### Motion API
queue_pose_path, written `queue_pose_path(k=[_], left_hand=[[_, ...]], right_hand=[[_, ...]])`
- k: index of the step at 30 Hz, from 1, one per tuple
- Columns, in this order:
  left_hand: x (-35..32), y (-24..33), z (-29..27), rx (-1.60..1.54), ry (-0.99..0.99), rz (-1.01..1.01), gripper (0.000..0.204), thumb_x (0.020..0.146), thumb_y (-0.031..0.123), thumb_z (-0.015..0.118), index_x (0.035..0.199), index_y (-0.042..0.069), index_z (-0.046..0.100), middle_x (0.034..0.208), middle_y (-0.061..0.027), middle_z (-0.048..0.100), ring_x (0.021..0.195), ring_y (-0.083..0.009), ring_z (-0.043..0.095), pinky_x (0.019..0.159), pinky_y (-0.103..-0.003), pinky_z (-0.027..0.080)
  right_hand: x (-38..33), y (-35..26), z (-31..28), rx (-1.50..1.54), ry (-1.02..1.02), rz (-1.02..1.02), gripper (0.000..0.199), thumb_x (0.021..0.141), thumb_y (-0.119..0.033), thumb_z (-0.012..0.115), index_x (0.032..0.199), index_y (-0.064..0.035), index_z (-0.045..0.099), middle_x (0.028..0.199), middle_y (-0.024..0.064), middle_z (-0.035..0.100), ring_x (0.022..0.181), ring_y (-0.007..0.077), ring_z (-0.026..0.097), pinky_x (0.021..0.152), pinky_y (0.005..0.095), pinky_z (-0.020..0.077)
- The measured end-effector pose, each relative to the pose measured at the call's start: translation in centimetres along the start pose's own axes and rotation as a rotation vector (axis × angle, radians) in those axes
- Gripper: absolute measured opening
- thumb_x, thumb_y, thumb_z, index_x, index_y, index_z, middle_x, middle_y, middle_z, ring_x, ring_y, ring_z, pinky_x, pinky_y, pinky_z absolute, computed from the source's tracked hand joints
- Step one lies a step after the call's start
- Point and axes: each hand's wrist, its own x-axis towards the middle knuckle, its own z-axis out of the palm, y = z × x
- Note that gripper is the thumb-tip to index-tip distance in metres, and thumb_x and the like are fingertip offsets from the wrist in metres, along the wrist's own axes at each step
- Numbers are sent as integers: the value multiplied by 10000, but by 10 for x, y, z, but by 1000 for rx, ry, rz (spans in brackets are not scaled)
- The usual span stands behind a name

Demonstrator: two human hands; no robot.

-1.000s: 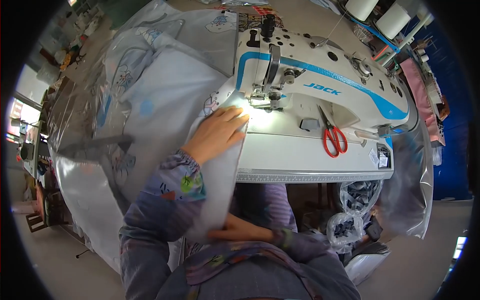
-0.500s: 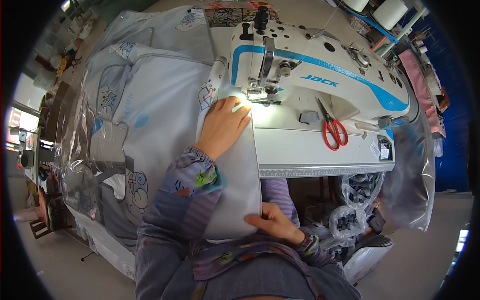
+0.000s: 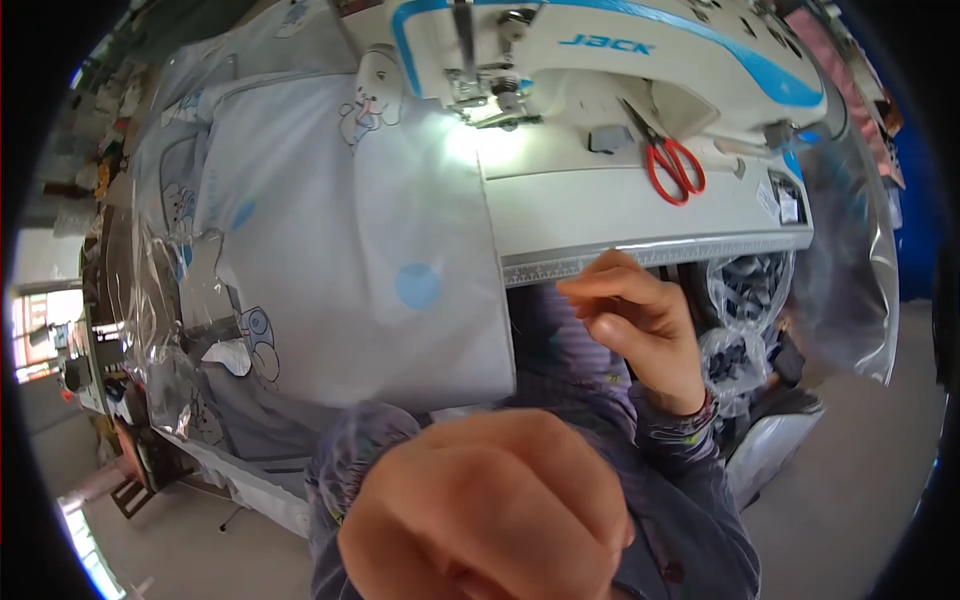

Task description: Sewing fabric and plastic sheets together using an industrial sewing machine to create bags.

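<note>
Leftmost, well beyond the left hand, crumpled clear plastic film (image 3: 160, 385) is seen beside the grey fabric (image 3: 330, 280). By this fabric, printed with pale blue dots and cartoon figures, the space ahead and to the left of the left hand is filled; its far right part is lit beneath the needle area of the white-and-blue sewing machine (image 3: 680, 55), and it is touched by neither hand, as far as can be seen. The left hand (image 3: 485, 500) is raised close to the camera, its fingers curled in; whether anything is gripped cannot be told. Ahead of the right hand, a small grey block (image 3: 608, 139) is set on the machine bed. The right hand (image 3: 645, 325) is held loosely bent near the table's ruler edge (image 3: 720, 250), thumb parted from fingers, nothing seen grasped. Red-handled scissors (image 3: 660, 145) are laid ahead of it, and to its right dark scraps are contained in clear bags (image 3: 750, 290).
</note>
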Motion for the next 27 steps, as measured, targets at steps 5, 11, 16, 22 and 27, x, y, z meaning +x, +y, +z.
queue_pose_path(k=[5,11,16,22,27], left_hand=[[-2,-18,20,-19,70,-94,239,890,244,757,1014,49,696,1042,-77,560,876,-279,607,623,-375,492],[-11,-32,29,-1,82,-176,240,898,238,747,1036,50,691,1067,-90,561,880,-281,609,635,-376,496],[-15,-32,34,0,76,-197,242,904,232,739,1056,51,686,1088,-101,562,883,-282,612,645,-376,500],[-17,-28,40,9,82,-223,245,912,225,729,1078,52,681,1113,-113,563,887,-284,614,658,-377,504],[-16,-24,42,19,83,-230,249,919,220,721,1098,53,676,1134,-124,564,890,-286,616,668,-377,507]], right_hand=[[8,-58,42,232,-75,-567,338,979,-310,645,957,19,714,960,170,633,836,237,545,798,373,458],[-17,-87,53,599,-440,-794,252,920,-250,727,903,0,695,989,106,620,864,224,570,1051,456,391],[-16,-90,54,858,-582,-777,190,891,-147,789,890,38,747,966,79,600,812,197,574,1075,386,372],[-30,-98,51,855,-441,-758,219,862,-128,767,940,69,710,1052,138,578,811,202,572,773,344,478],[-53,-106,62,775,-261,-470,407,977,-338,580,726,-17,577,952,163,607,825,259,559,970,525,420]])
